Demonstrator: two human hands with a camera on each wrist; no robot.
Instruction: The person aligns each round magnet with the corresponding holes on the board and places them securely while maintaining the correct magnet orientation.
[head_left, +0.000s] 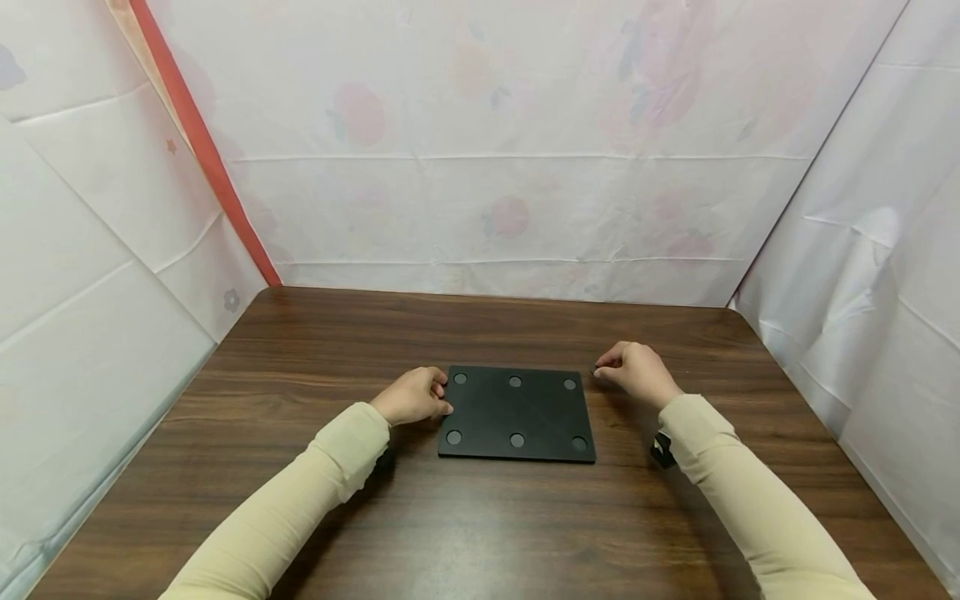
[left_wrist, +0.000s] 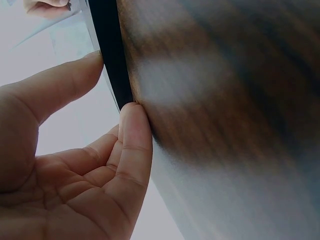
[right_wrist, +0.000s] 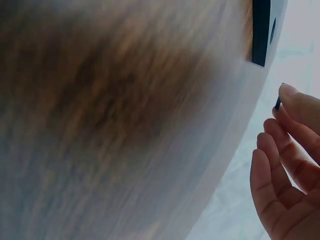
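Observation:
A flat black rectangular board (head_left: 517, 412) with several round, greyish recesses lies on the table. At its left edge is my left hand (head_left: 412, 395), thumb and index fingertip against the rim. Seen from the left wrist, the thumb (left_wrist: 75, 80) touches the upper edge of the board (left_wrist: 107, 40) and the index finger (left_wrist: 135, 132) meets its corner. Off the board's far right corner, my right hand (head_left: 637, 371) pinches a small thin dark piece (right_wrist: 278, 103) between thumb and index finger. That piece shows edge-on in the right wrist view, the other fingers loosely bent below it.
The brown wood-grain table (head_left: 337, 333) has rounded far corners. Pale patterned curtains (head_left: 480, 125) hang behind it and on both sides, with a red strip (head_left: 202, 142) at the back left. A dark wrist device (head_left: 663, 450) sits under the right cuff.

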